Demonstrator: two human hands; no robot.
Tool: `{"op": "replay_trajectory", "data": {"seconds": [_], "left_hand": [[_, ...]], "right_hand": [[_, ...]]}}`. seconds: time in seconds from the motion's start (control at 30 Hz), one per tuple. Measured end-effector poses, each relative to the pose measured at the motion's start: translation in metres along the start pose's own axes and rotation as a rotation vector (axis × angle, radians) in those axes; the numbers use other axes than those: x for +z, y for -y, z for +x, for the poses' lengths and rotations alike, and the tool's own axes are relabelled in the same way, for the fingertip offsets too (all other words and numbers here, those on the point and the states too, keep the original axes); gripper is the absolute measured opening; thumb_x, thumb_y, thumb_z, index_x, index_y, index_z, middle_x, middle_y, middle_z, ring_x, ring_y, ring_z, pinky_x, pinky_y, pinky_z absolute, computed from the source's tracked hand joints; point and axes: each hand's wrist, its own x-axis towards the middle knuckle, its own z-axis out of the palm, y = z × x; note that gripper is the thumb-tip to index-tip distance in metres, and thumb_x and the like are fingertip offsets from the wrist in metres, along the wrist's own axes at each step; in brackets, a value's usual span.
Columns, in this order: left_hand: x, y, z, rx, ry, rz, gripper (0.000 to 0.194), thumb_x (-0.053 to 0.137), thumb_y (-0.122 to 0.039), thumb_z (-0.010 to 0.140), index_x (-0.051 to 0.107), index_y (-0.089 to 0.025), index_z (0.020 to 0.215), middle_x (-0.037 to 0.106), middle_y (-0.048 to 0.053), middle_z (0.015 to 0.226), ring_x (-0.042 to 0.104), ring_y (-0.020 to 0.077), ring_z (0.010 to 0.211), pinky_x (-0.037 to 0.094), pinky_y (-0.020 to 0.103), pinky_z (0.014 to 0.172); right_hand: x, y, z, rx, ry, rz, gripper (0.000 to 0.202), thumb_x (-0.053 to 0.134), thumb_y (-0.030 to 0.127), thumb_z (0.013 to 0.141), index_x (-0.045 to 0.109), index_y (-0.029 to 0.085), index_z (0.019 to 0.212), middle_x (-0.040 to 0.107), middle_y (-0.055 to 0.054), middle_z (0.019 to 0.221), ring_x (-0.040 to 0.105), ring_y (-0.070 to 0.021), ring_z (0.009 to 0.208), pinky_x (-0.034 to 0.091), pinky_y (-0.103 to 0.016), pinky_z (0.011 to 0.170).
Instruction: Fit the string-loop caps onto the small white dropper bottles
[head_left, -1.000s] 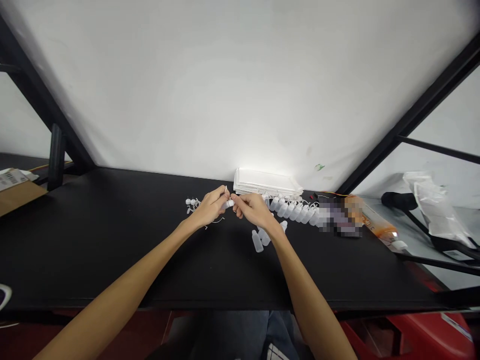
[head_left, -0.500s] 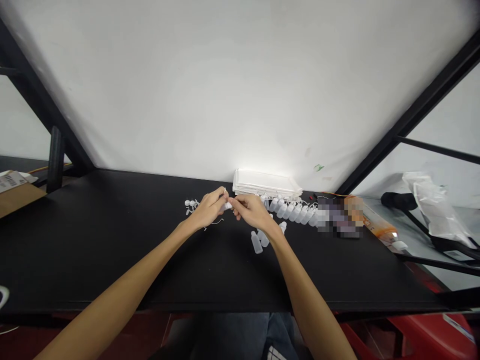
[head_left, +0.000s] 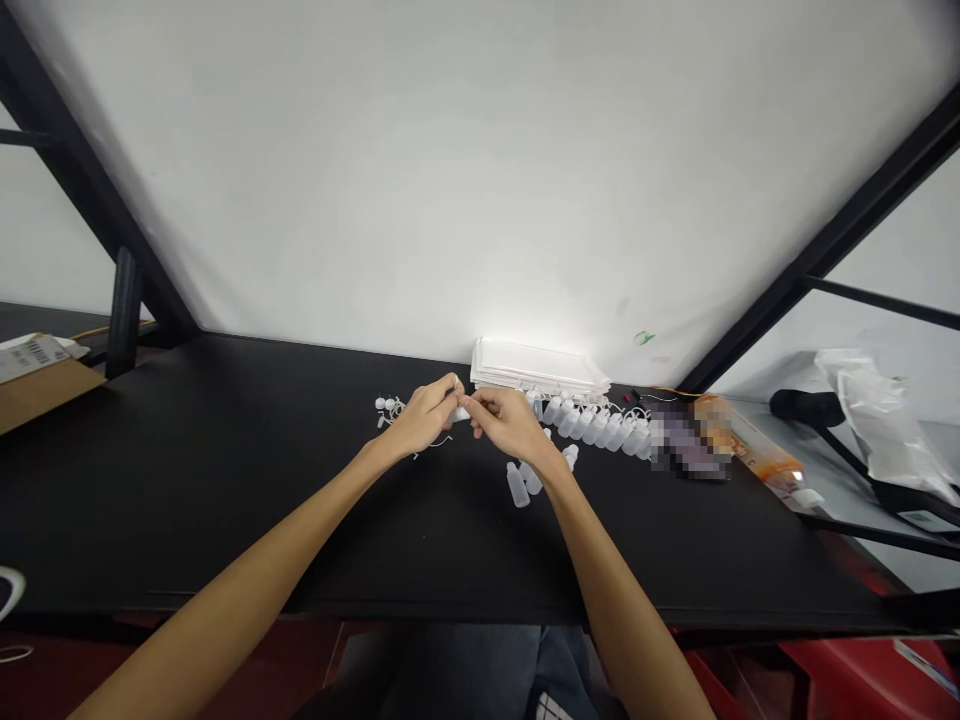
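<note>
My left hand [head_left: 427,415] and my right hand [head_left: 504,418] meet over the middle of the black table, fingers closed in a pinch. Between their fingertips is a small white plastic bottle [head_left: 462,413], mostly covered, so its cap end cannot be made out. Just left of my left hand lie several small white caps [head_left: 384,405] with thin straps. Loose translucent bottles [head_left: 517,485] lie near my right wrist, one of them on its side without a cap. Beyond my right hand, a row of capped bottles [head_left: 592,425] stretches rightward.
A stack of flat white sheets or trays [head_left: 540,362] rests against the wall behind the bottle row. An orange-labelled drink bottle [head_left: 765,462] lies at the right edge beside a blurred patch. A cardboard box [head_left: 49,385] sits at far left. Black frame posts flank both sides.
The view has shifted slightly, so the table and its things appear a little further right. Both hands keep their pinch on the small bottle, with barely any finger movement visible.
</note>
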Motion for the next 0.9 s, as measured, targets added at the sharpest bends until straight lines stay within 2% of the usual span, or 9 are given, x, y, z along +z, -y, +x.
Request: {"op": "replay_trajectory", "data": {"seconds": [0.17, 0.33, 0.5, 0.7, 0.9], "left_hand": [[-0.003, 0.005, 0.003, 0.025, -0.026, 0.008, 0.027, 0.046, -0.044, 0.088, 0.044, -0.020, 0.077, 0.045, -0.003, 0.070, 0.039, 0.0107, 0.057, 0.039, 0.019, 0.050], [-0.003, 0.008, 0.004, 0.041, -0.067, 0.077, 0.025, 0.045, -0.043, 0.088, 0.046, -0.020, 0.076, 0.044, -0.003, 0.066, 0.041, 0.0120, 0.057, 0.039, 0.020, 0.049], [-0.002, 0.009, 0.004, 0.036, -0.064, 0.087, 0.026, 0.046, -0.045, 0.087, 0.047, -0.021, 0.077, 0.046, -0.002, 0.068, 0.044, 0.0128, 0.059, 0.041, 0.021, 0.050], [-0.006, 0.010, 0.006, 0.063, -0.106, 0.061, 0.028, 0.045, -0.045, 0.089, 0.045, -0.020, 0.075, 0.040, -0.005, 0.060, 0.038, 0.0106, 0.050, 0.032, 0.020, 0.044], [-0.001, 0.012, 0.005, 0.063, -0.087, 0.057, 0.031, 0.043, -0.046, 0.090, 0.041, -0.020, 0.072, 0.036, -0.005, 0.059, 0.034, 0.0102, 0.051, 0.032, 0.020, 0.044]], "right_hand": [[-0.001, 0.002, -0.001, 0.016, 0.018, 0.118, 0.022, 0.061, 0.039, 0.085, 0.064, 0.017, 0.086, 0.065, -0.001, 0.071, 0.062, -0.0122, 0.057, 0.045, -0.023, 0.053], [0.004, 0.002, 0.001, 0.006, 0.018, 0.024, 0.019, 0.058, 0.033, 0.089, 0.062, 0.017, 0.080, 0.062, 0.001, 0.062, 0.060, -0.0109, 0.056, 0.045, -0.023, 0.059], [0.003, 0.004, 0.001, -0.031, -0.014, -0.100, 0.032, 0.051, 0.039, 0.093, 0.061, 0.018, 0.072, 0.062, 0.000, 0.061, 0.058, -0.0118, 0.059, 0.042, -0.023, 0.060], [0.005, 0.005, -0.001, -0.100, -0.027, -0.081, 0.015, 0.059, 0.032, 0.087, 0.061, 0.019, 0.082, 0.061, 0.002, 0.067, 0.056, -0.0102, 0.060, 0.039, -0.022, 0.061], [0.005, 0.007, -0.001, -0.059, -0.006, -0.187, 0.030, 0.051, 0.035, 0.092, 0.057, 0.018, 0.068, 0.056, 0.003, 0.059, 0.050, -0.0099, 0.057, 0.035, -0.023, 0.060]]}}
